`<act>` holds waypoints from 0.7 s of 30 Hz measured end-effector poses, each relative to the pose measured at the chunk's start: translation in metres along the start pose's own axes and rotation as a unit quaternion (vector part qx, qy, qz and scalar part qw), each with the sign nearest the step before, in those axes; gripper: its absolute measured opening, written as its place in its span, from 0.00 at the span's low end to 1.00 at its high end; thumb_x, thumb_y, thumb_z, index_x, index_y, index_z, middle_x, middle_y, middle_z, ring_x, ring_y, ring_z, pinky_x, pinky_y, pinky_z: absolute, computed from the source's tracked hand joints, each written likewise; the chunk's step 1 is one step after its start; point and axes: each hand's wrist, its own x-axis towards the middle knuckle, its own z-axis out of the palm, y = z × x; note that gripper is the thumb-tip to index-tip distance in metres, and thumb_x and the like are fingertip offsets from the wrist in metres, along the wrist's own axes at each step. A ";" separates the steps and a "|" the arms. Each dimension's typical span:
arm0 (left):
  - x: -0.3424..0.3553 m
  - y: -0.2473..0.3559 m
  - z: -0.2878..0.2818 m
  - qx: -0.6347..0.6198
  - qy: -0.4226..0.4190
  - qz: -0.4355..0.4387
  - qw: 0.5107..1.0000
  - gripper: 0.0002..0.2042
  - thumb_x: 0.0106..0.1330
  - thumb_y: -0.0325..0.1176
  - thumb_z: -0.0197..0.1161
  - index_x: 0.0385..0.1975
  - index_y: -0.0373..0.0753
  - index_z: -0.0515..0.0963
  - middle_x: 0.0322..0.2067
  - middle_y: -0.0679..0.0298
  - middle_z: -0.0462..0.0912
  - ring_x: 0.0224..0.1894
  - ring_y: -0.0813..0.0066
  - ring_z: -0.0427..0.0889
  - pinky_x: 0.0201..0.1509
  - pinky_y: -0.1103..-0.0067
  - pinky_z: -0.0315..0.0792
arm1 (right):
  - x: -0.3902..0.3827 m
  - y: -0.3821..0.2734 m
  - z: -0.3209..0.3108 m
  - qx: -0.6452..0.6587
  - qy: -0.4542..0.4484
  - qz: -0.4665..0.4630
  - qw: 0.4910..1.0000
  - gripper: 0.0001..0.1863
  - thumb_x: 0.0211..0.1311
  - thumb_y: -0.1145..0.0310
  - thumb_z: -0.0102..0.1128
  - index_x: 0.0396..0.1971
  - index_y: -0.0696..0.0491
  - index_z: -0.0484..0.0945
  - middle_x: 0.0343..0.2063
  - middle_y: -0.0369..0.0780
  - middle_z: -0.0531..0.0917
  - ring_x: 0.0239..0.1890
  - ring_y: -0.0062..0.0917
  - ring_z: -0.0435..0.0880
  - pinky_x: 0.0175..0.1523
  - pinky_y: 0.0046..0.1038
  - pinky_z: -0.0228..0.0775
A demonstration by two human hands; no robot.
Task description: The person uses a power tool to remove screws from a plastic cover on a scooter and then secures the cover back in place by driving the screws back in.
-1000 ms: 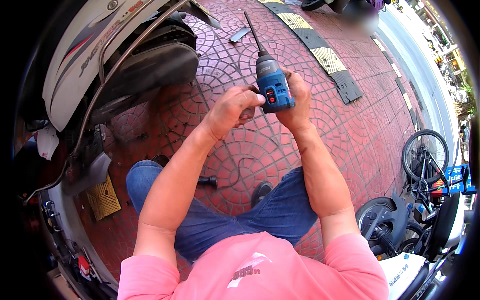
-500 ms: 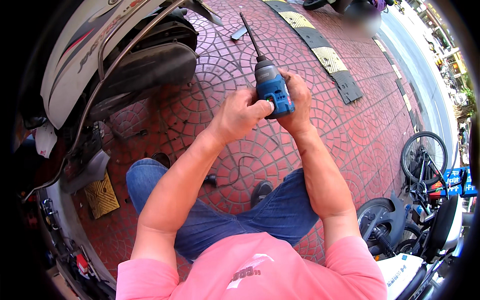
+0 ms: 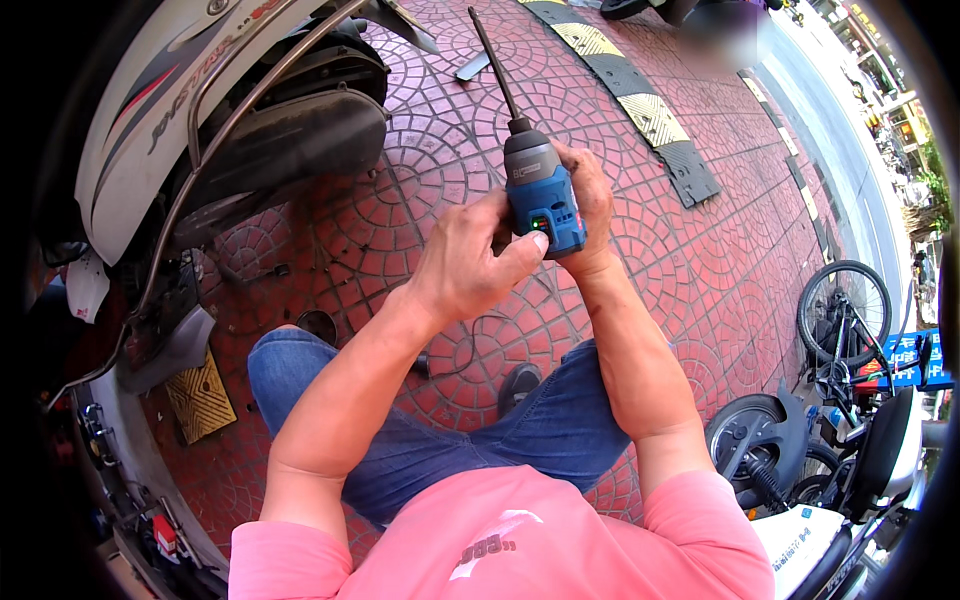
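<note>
Paving (image 3: 670, 270) in red, blue drill (image 3: 543, 190) above, scooter (image 3: 310, 130), roadway (image 3: 845, 140)

A pink short-sleeved shirt (image 3: 600, 530) with a white-and-dark print (image 3: 490, 545) tops blue jeans (image 3: 560, 430)

the power driver (image 3: 547, 195) is blue and grey with a green light (image 3: 536, 223); the paving (image 3: 655, 265) is red, patterned in curved arcs; at one o'clock a strip (image 3: 618, 82) alternates black and yellow; at ten, the scooter (image 3: 150, 130) is white, red-streaked.
</note>
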 end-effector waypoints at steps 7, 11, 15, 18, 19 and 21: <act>-0.001 -0.004 0.004 -0.031 0.002 -0.010 0.999 0.21 0.63 0.45 0.65 0.42 0.30 0.81 0.26 0.55 0.87 0.30 0.65 0.89 0.38 0.69 0.82 | -0.003 0.008 -0.001 -0.020 0.011 -0.020 1.000 0.28 0.48 0.64 0.76 0.52 0.54 0.83 0.38 0.41 0.87 0.39 0.39 0.84 0.45 0.37 0.76; 0.006 -0.021 0.014 -0.186 0.034 0.035 0.981 0.20 0.69 0.47 0.62 0.40 0.33 0.82 0.27 0.61 0.85 0.24 0.71 0.82 0.31 0.71 0.78 | -0.004 -0.004 0.002 0.004 0.013 0.015 1.000 0.27 0.49 0.66 0.77 0.52 0.54 0.83 0.39 0.42 0.87 0.40 0.39 0.85 0.46 0.38 0.77; 0.020 -0.024 -0.020 -0.498 0.083 -0.228 0.832 0.21 0.76 0.52 0.48 0.34 0.40 0.77 0.21 0.70 0.68 0.20 0.79 0.61 0.22 0.79 0.58 | -0.014 0.005 0.002 0.038 -0.018 0.087 0.995 0.27 0.50 0.68 0.77 0.53 0.56 0.83 0.40 0.44 0.87 0.43 0.41 0.87 0.49 0.36 0.78; 0.029 -0.075 -0.065 -0.622 0.200 -0.277 0.704 0.15 0.74 0.44 0.47 0.36 0.38 0.73 0.28 0.63 0.73 0.28 0.70 0.71 0.30 0.74 0.63 | -0.014 -0.006 0.001 0.078 -0.108 0.086 0.987 0.24 0.49 0.70 0.76 0.50 0.56 0.84 0.39 0.44 0.88 0.41 0.41 0.88 0.48 0.35 0.79; 0.033 -0.074 -0.072 -0.619 0.242 -0.280 0.693 0.15 0.74 0.42 0.48 0.37 0.36 0.73 0.30 0.61 0.74 0.30 0.67 0.72 0.32 0.72 0.65 | -0.016 -0.006 -0.003 0.090 -0.150 0.076 0.982 0.24 0.48 0.70 0.76 0.49 0.56 0.85 0.39 0.44 0.88 0.40 0.40 0.88 0.47 0.35 0.80; 0.040 -0.070 -0.080 -0.611 0.321 -0.284 0.666 0.14 0.72 0.38 0.49 0.39 0.32 0.74 0.35 0.57 0.76 0.34 0.61 0.75 0.37 0.69 0.69 | -0.019 -0.013 -0.010 0.126 -0.198 0.052 0.971 0.25 0.46 0.70 0.76 0.48 0.56 0.85 0.39 0.44 0.89 0.39 0.39 0.88 0.46 0.35 0.80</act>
